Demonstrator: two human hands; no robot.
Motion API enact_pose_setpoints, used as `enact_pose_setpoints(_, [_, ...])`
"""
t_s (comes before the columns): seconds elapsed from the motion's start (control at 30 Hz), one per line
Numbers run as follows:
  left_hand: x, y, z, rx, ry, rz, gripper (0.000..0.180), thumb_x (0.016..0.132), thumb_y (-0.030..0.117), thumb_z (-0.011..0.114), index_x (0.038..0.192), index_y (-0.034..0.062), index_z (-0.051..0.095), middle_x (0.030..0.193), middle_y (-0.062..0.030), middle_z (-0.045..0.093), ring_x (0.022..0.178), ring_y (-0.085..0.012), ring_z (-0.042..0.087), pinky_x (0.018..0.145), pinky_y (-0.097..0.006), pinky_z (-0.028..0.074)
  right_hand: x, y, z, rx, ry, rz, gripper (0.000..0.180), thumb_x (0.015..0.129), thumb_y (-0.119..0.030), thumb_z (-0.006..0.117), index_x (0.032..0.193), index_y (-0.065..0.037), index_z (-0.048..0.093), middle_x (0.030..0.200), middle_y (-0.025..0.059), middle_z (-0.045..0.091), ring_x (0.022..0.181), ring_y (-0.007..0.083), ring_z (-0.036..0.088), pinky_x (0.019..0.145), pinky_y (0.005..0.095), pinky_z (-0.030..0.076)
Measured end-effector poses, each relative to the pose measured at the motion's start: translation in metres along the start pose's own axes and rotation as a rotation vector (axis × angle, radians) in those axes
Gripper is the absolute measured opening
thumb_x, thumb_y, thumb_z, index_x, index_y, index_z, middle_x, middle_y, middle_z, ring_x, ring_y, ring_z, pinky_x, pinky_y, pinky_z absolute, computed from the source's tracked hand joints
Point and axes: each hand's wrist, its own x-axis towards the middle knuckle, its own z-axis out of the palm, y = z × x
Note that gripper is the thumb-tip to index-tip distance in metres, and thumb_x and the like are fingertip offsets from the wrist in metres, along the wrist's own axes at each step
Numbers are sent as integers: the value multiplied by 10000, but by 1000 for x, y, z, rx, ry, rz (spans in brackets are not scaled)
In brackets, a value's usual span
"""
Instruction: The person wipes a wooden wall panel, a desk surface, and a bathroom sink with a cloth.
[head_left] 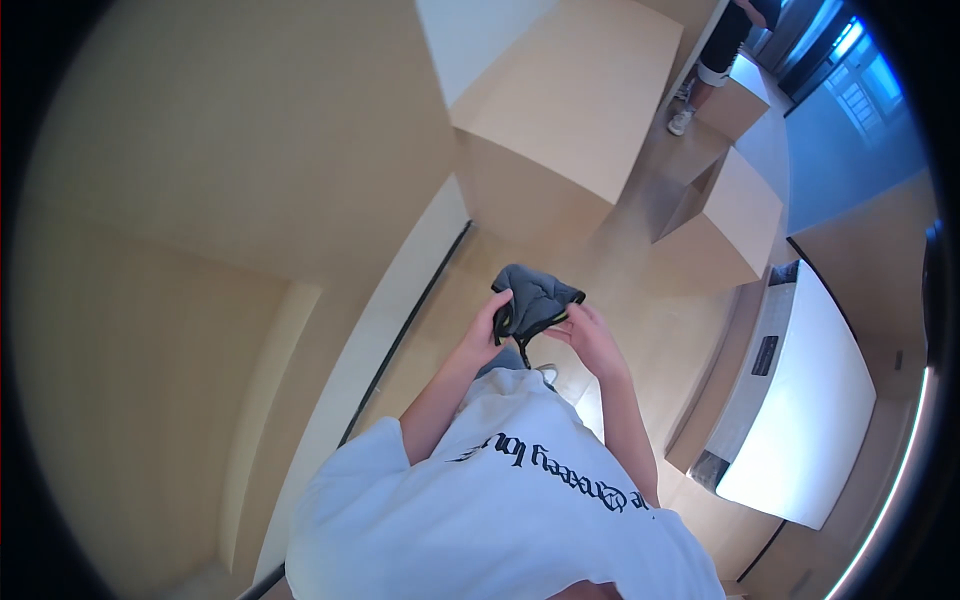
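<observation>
White short-sleeved shirt with black lettering (500, 500) crowds the foreground; just beyond, crumpled grey cloth item with black trim (540, 292), exact shape unclear, left hand (487, 322) pinching its left side, right hand (594, 342) its right edge, fingertips partly hidden; distant person (722, 52) cut off above.

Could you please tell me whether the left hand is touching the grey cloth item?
Touching: the head view shows the left hand gripping the left side of the grey cloth item, with its thumb over the edge.
</observation>
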Motion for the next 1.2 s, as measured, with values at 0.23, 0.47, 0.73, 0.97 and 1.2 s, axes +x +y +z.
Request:
enact_pose_setpoints(0.23, [64, -4, 80, 571, 41, 644, 261, 822, 133, 756, 1014, -12, 654, 873, -30, 673, 790, -112, 621, 756, -253, 495, 71, -55, -54, -631, 415, -451, 258, 965, -159, 577, 1166, 1, 554, 1014, 102, 655, 945, 174, 612, 840, 309, 476])
enact_pose_setpoints(0.47, [111, 30, 149, 689, -177, 737, 359, 809, 81, 764, 1108, 20, 575, 978, -47, 646, 931, -118, 596, 830, -271, 491, 129, -164, -82, -847, 610, -644, 208, 852, -71, 722, 1016, -13, 607, 830, 106, 658, 766, 132, 610, 730, 270, 495])
enact_pose_setpoints(0.73, [244, 7, 125, 756, 134, 397, 751, 874, 125, 679, 1453, 2, 217, 1291, -242, 519, 992, -224, 651, 825, -343, 531, 292, -152, -154, -1766, 596, -634, 661, 886, -294, 641, 1426, -13, 381, 1476, 256, 349, 1347, 444, 343, 1094, 520, 313])
enact_pose_setpoints(0.97, [243, 46, 93, 922, 231, 375, 576, 887, 127, 643, 1382, 17, 370, 1224, -225, 581, 902, -256, 679, 808, -349, 533, 309, -66, -127, -1891, 256, -363, 723, 896, -332, 565, 1465, 33, 309, 1551, 272, 210, 1448, 430, 177, 1157, 561, 158])
enact_pose_setpoints(1.2, [228, 55, 65, 732, 414, 380, 486, 917, 73, 564, 1371, 38, 395, 1167, -175, 594, 944, -229, 634, 833, -333, 512, 407, -78, -39, -1829, -21, -531, 766, 898, -413, 575, 1448, 54, 316, 1526, 255, 272, 1447, 383, 208, 1167, 524, 179])
